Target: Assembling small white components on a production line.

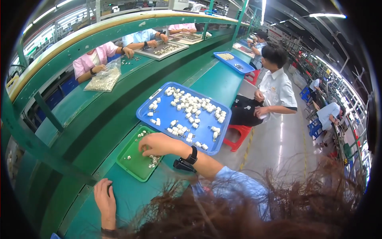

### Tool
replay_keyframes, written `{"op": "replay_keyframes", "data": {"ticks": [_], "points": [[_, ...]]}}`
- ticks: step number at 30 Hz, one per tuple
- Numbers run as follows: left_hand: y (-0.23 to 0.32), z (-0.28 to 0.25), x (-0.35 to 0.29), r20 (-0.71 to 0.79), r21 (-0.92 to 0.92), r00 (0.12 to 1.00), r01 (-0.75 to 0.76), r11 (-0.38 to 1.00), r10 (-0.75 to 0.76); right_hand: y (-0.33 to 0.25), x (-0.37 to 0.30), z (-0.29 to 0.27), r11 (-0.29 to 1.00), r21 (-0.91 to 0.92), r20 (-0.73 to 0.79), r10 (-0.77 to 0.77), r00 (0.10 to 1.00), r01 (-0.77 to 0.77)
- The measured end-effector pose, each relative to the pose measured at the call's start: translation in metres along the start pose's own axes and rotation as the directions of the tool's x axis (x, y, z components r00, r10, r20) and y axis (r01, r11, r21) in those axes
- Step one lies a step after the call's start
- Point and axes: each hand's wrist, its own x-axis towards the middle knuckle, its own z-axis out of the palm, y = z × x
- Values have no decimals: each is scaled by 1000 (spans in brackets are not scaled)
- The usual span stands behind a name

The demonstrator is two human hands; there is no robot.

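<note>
Over the green tray point(134, 158), the right hand point(160, 144) with curled fingers, near small pale parts point(153, 160);
whether its fingertips clamp one, I cannot tell; the left hand point(105, 199) lies on the green bench point(133, 197), thumb slightly apart from fingers; the parts, inside the green tray, seem light, stiff, perhaps slippery, best pinched by their sides; one label point(155, 94) on the blue tray point(159, 110) has writing too small to read.

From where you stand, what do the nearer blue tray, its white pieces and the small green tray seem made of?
The nearer blue tray looks like moulded plastic: smooth, rounded corners, even colour. The white pieces, opaque and pale, could be ceramic or plastic; too small to tell. The small green tray is likely plastic too: smooth, rounded, uniformly coloured.
</note>
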Motion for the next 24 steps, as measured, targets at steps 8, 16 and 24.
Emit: {"op": "replay_keyframes", "data": {"ticks": [8, 16, 24], "points": [[-9, 10, -5, 239, -324, 947, 286, 902, -215, 23, 43, -3, 989, -138, 87, -39, 995, 51], [-3, 2, -10, 241, -516, 952, 293, 805, -191, 3, 47, 39, 996, -46, 101, -70, 992, 75], [5, 0, -9, 279, -384, 960, 119, 916, -8, 2, 57, 55, 997, 56, 229, 37, 973, -51]]}}
